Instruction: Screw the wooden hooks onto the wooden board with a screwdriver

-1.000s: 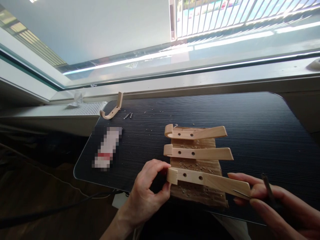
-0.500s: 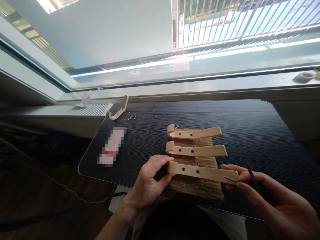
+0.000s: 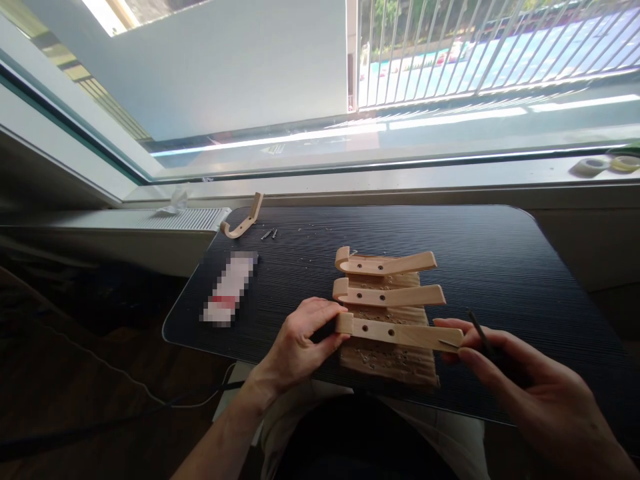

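Note:
Three pale wooden hooks lie side by side across a piece of corrugated cardboard [image 3: 387, 363] pitted with holes. The nearest wooden hook [image 3: 377, 330] has two dark screw holes. My left hand [image 3: 303, 340] pinches its curled left end between thumb and fingers. My right hand [image 3: 520, 373] grips its straight right end. A thin dark tool [image 3: 479, 328] also sits in the right hand; a slim pointed tip rests along the wood, and its exact kind is unclear. Beyond lie the middle wooden hook [image 3: 403, 295] and the far wooden hook [image 3: 400, 265], both untouched, with screws visible in their holes.
Another wooden hook [image 3: 245, 223] stands at the table's far left corner, with small metal bits [image 3: 269, 234] beside it. A blurred-out flat item [image 3: 230, 287] lies on the left of the black table [image 3: 490, 247]. Tape rolls [image 3: 593, 167] rest on the windowsill.
My view has shifted slightly, so the table, hooks and hands sit a little differently in the picture. Both hands keep their hold on the nearest hook.

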`<state>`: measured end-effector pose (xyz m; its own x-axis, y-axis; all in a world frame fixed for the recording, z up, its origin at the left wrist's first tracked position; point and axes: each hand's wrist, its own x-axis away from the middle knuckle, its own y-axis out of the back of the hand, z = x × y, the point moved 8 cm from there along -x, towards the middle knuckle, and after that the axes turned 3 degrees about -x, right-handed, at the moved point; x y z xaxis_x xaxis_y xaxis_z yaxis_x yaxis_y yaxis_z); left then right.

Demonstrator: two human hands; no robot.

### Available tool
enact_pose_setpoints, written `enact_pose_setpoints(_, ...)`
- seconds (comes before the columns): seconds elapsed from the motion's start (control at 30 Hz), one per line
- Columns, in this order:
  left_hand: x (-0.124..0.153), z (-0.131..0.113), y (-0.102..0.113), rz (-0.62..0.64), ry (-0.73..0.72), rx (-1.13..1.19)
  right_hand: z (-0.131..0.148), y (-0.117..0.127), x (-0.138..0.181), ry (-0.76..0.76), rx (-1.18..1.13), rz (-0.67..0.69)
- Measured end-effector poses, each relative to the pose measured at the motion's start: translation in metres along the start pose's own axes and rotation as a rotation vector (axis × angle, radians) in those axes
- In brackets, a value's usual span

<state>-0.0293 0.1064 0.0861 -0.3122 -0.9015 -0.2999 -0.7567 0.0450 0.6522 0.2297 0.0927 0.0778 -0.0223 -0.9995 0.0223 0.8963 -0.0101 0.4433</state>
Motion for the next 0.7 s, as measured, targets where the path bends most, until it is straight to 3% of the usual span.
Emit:
enact_pose_setpoints(0.2, -0.002, -0.004, 0.001, 0.006, -0.055, -0.029, 0.043, 0.023, -0.002, 0.389, 0.196, -0.147)
enact_pose_setpoints(0.3, -0.001, -0.004, 0.0, 0.016, -0.072, -0.04, 0.07, 0.002, -0.011, 0.514, 0.248, 0.088)
enact_pose_setpoints(0.4, -0.001, -0.002, 0.001, 0.009, -0.08, -0.055, 0.077, -0.031, -0.021, 0.526, 0.417, 0.383)
enact_pose_setpoints(0.57, -0.003, -0.004, 0.001, 0.02, -0.086, -0.04, 0.074, -0.065, -0.032, 0.527, 0.738, 0.604)
enact_pose_setpoints(0.7, -0.003, -0.004, 0.001, 0.029, -0.076, -0.033, 0.077, -0.073, -0.034, 0.534, 0.848, 0.662)
